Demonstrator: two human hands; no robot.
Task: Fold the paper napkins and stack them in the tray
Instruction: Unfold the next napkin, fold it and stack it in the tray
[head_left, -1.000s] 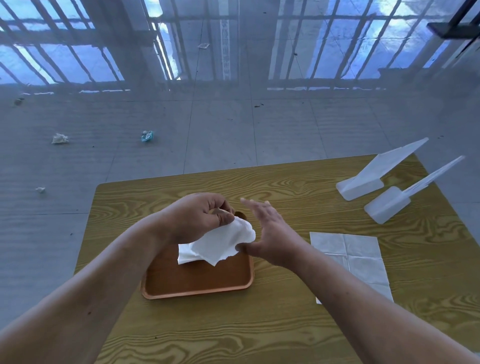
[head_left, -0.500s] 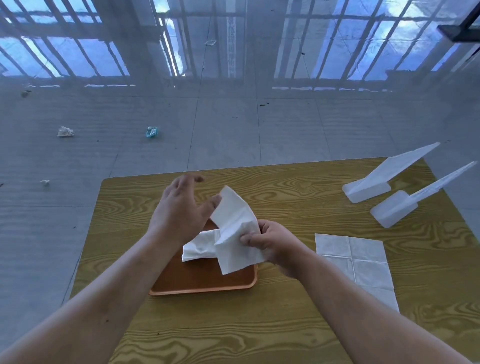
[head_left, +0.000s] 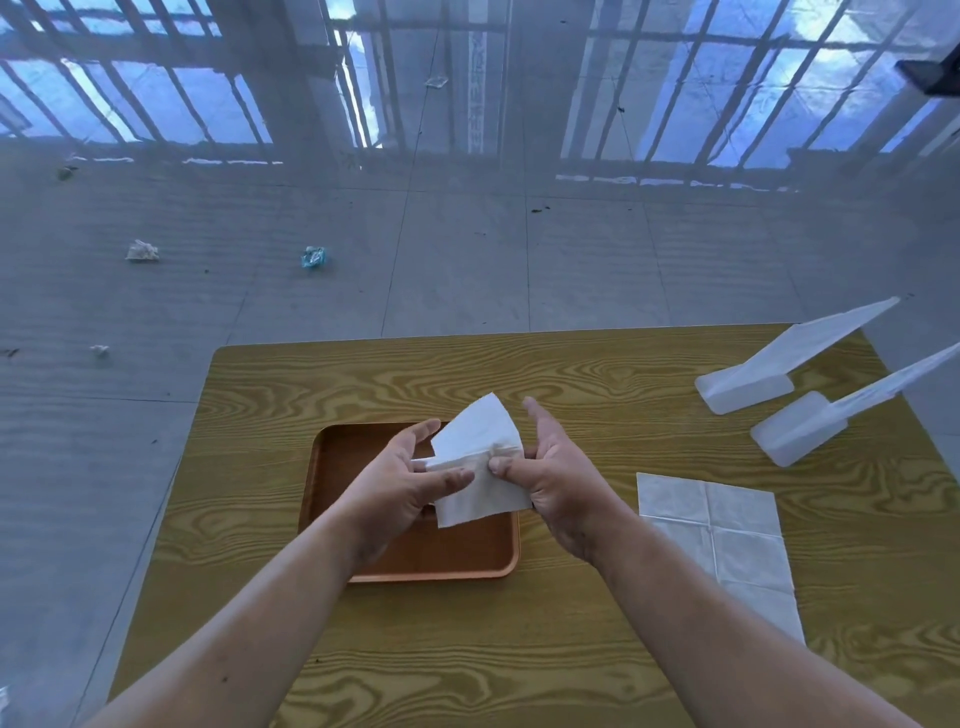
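A white paper napkin (head_left: 480, 441) is held up between both hands above the brown tray (head_left: 332, 467) in the middle of the wooden table. My left hand (head_left: 405, 483) grips its left side, thumb on top and fingers behind. My right hand (head_left: 545, 467) pinches its right edge between thumb and fingers. The napkin is partly folded, one flap pointing up and away, another hanging toward me. The tray floor that shows holds nothing; my hands hide part of it. An unfolded napkin (head_left: 722, 535) lies flat on the table to the right of my right forearm.
Two white plastic holders (head_left: 748, 384) (head_left: 800, 431) with slanted sheets stand at the table's far right corner. The table (head_left: 571, 379) ends at the far edge just beyond the tray. Crumpled scraps (head_left: 313, 256) lie on the grey floor beyond.
The napkin went from a crumpled bunch in my left hand to a flatter piece held by both hands. My right hand took hold of its right edge, and my left hand turned palm up under it.
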